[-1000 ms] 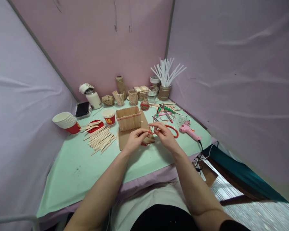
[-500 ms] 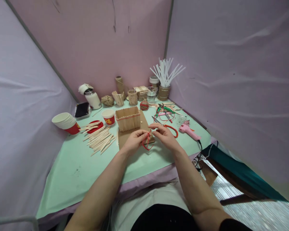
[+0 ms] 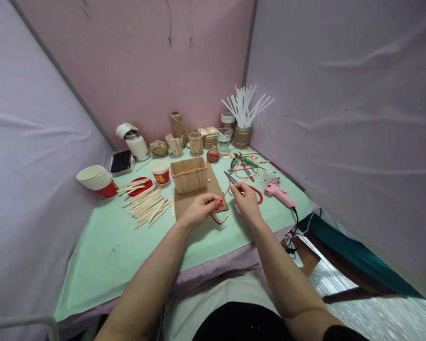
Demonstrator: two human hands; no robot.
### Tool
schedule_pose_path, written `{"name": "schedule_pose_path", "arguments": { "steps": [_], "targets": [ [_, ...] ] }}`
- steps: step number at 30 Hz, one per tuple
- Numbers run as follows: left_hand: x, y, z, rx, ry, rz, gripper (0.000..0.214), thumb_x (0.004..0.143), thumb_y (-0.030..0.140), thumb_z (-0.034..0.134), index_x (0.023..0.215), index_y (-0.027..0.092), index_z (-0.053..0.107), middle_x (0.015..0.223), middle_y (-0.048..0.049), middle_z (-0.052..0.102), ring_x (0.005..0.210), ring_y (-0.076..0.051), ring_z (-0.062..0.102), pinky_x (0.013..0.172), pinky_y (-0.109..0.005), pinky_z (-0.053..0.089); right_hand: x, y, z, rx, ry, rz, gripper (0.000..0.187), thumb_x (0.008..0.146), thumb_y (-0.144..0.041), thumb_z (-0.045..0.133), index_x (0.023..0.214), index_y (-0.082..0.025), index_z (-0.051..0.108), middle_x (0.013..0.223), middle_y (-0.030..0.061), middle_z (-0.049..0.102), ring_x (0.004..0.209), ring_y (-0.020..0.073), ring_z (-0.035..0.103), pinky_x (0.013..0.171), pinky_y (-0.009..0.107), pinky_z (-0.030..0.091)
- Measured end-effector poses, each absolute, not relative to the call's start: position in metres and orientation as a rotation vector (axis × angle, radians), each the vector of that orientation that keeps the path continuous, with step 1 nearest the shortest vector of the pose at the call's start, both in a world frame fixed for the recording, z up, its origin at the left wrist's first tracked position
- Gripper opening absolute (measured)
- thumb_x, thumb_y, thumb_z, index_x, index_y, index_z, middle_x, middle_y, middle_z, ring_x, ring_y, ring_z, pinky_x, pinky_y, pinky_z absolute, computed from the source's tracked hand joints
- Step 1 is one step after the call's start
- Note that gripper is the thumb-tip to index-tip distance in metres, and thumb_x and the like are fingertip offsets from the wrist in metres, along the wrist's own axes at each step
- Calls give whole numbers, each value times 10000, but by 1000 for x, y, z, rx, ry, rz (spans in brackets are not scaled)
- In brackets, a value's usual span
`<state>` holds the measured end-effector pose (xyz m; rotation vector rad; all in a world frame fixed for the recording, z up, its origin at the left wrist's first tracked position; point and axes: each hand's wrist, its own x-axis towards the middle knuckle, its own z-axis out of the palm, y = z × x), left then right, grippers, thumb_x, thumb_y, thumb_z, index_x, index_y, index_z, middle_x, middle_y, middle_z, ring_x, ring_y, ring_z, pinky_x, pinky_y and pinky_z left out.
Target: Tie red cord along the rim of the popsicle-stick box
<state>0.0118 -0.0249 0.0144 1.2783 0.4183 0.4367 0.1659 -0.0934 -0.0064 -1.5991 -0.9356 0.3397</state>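
Red cord (image 3: 220,223) strung between both hands, over the cardboard's (image 3: 185,207) near right corner.
Left hand (image 3: 200,209) pinched it, fingers nearly closed, tail dangling; right hand's (image 3: 247,201) fingertips looked closed on it too, likely for tension. Wooden box (image 3: 189,183) sat behind on cardboard, probably shielding the tabletop (image 3: 128,270). Scissors (image 3: 259,195) lay within right-hand reach.

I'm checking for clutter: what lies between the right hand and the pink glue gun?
In the head view, the orange scissors handle lies between the right hand and the pink glue gun.

Tilted paper cup stack (image 3: 96,180), brown twine ball (image 3: 158,148), white sticks (image 3: 244,108) in brown pot (image 3: 242,138)
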Motion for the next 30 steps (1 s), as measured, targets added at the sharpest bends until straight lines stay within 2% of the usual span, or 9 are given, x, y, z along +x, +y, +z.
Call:
{"name": "schedule_pose_path", "arguments": {
  "steps": [7, 10, 12, 16, 21, 24, 30],
  "targets": [
    [13, -25, 14, 1244, 435, 466, 356, 639, 441, 712, 728, 113, 607, 672, -25, 587, 548, -53, 427, 532, -191, 329, 165, -94, -14, -1799, -988, 190, 184, 769, -356, 500, 711, -206, 588, 716, 25, 598, 722, 186, 502, 696, 307, 359],
    [13, -24, 15, 1220, 459, 509, 332, 666, 428, 690, 754, 119, 605, 670, -12, 571, 509, -38, 374, 485, -181, 284, 160, -98, -7, -1846, -1070, 54, 151, 773, -280, 486, 828, -208, 606, 878, 59, 605, 868, 224, 513, 779, 354, 358],
    [14, -23, 16, 1198, 512, 549, 317, 671, 412, 683, 778, 122, 613, 690, -16, 574, 496, -37, 360, 457, -180, 259, 155, -101, 3, -1779, -1170, -36, 222, 767, -219, 479, 957, -211, 594, 1022, 81, 570, 999, 242, 485, 841, 374, 348],
    [17, -19, 14, 1203, 620, 610, 305, 653, 408, 678, 721, 117, 619, 679, -27, 572, 488, -45, 374, 432, -184, 255, 143, -107, 19, -1595, -1431, -46, 289, 746, -219, 540, 1033, -233, 575, 1103, 75, 525, 1057, 246, 458, 912, 391, 331],
    [20, -18, 7, 1226, 657, 616, 347, 620, 449, 690, 691, 117, 616, 510, 33, 457, 449, -50, 364, 430, -187, 260, 135, -107, 21, -1552, -1432, -34, 167, 766, -278, 566, 922, -231, 601, 1026, 67, 551, 1016, 240, 472, 887, 397, 345],
    [19, -19, 7, 1296, 640, 616, 348, 647, 460, 673, 699, 121, 617, 492, 44, 436, 432, -47, 341, 425, -191, 246, 134, -105, 20, -1517, -1363, 31, 95, 794, -292, 546, 823, -226, 607, 958, 61, 582, 967, 226, 498, 882, 388, 346],
    [16, -23, 13, 1462, 619, 578, 335, 704, 459, 630, 714, 124, 615, 556, 21, 497, 422, -38, 304, 419, -193, 221, 140, -100, 18, -1359, -970, 546, 191, 783, -376, 538, 718, -199, 571, 703, 14, 591, 703, 165, 533, 678, 292, 411]
  ]
}}
